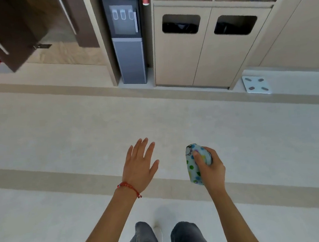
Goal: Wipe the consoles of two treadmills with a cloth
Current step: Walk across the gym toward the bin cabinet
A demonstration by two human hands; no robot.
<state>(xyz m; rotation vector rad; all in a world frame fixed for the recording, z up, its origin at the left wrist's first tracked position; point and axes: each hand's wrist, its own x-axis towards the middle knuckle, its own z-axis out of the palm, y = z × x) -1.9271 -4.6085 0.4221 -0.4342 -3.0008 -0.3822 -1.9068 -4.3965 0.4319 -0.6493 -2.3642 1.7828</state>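
Right hand (211,166) grips bunched spotted cloth (193,164) — left hand (140,164) spread, holding nothing.

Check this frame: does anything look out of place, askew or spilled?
Nothing is spilled or damaged. The oddity is the setting: no treadmill is in view. The right hand grips the bunched spotted cloth and the left hand is spread open over bare floor, facing a water dispenser and bin cabinet.

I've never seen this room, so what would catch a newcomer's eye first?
Low in the middle, the right hand holds a bunched white cloth with coloured dots in its grip; the left hand is spread open beside it. A tall grey water dispenser stands ahead.
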